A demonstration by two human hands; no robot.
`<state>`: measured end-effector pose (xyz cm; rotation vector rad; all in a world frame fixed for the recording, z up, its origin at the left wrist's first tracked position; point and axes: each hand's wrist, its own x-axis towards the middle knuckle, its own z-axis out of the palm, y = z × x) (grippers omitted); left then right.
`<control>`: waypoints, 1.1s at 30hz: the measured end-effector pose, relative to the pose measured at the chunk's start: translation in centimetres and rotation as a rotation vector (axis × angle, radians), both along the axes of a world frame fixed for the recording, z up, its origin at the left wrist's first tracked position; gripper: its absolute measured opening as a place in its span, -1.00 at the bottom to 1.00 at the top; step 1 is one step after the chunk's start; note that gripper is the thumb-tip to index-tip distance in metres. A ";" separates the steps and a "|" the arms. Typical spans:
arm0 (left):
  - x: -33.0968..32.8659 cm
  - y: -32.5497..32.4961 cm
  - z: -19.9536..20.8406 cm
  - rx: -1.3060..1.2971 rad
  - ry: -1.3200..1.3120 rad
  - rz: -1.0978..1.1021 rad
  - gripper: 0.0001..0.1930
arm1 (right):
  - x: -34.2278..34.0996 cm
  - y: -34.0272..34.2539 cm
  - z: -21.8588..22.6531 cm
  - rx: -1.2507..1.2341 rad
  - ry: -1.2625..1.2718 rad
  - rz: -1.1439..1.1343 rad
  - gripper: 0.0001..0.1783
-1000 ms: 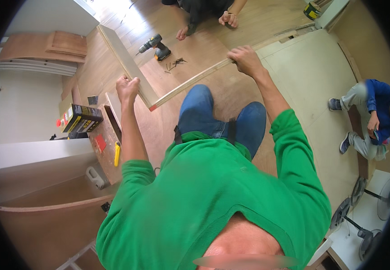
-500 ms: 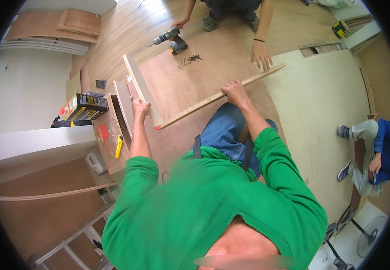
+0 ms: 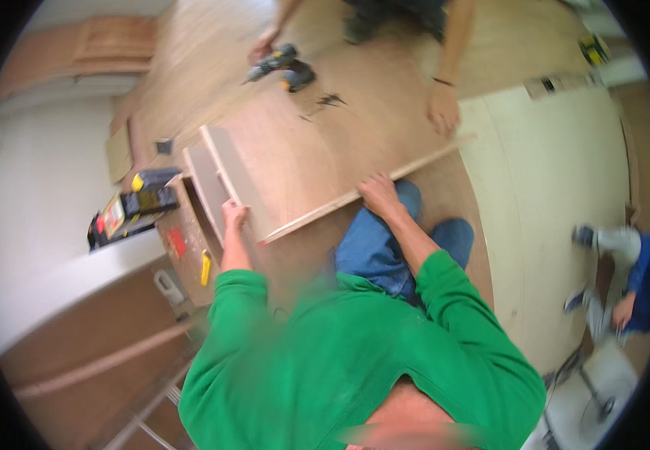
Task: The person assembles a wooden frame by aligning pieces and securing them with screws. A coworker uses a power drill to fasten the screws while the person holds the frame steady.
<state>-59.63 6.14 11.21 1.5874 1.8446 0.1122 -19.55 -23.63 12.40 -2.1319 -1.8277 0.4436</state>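
My left hand (image 3: 235, 214) is closed over the edge of an upright wooden board (image 3: 216, 154). Across in front of me, the pale edge of a long plywood board (image 3: 317, 215) slants up to the right, and my right hand (image 3: 379, 193) is wrapped over it. The two boards meet at a corner by my left hand, with a small red mark there. Beside my left wrist, another board edge lies alongside. A co-worker's hand (image 3: 443, 111) hangs open near the long board's far end. With the other hand the co-worker holds a cordless drill (image 3: 284, 67).
Several dark screws (image 3: 331, 99) lie on the plywood sheet (image 3: 385, 97). At left are a dark metal can (image 3: 149, 201), a yellow utility knife (image 3: 205, 268) and a wooden box (image 3: 182, 232). A ladder (image 3: 145, 420) leans lower left; a person in blue (image 3: 644, 281) sits far right.
The view has shifted and blurred slightly. Both my hands keep their grip on the boards. The co-worker's free hand seems a little farther from the long board.
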 end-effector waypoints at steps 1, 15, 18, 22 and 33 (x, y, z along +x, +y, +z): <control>-0.3 0.5 0.5 -0.027 -0.002 0.024 -0.70 | -0.3 0.1 -0.1 -0.013 0.019 -0.018 -0.87; -0.2 2.8 1.7 -0.219 -0.107 0.020 -0.71 | -0.5 1.1 -0.3 -0.080 0.105 -0.074 -0.87; -0.6 2.6 1.7 -0.190 -0.126 0.023 -0.66 | -0.4 0.8 0.0 -0.025 0.068 -0.071 -0.82; -0.6 2.3 1.9 -0.228 -0.067 0.050 -0.55 | -0.2 0.9 -0.1 -0.044 0.087 -0.062 -0.73; -2.7 0.3 3.3 -0.497 -0.117 0.115 -0.49 | -0.2 1.1 -0.9 0.038 0.136 -0.054 -0.65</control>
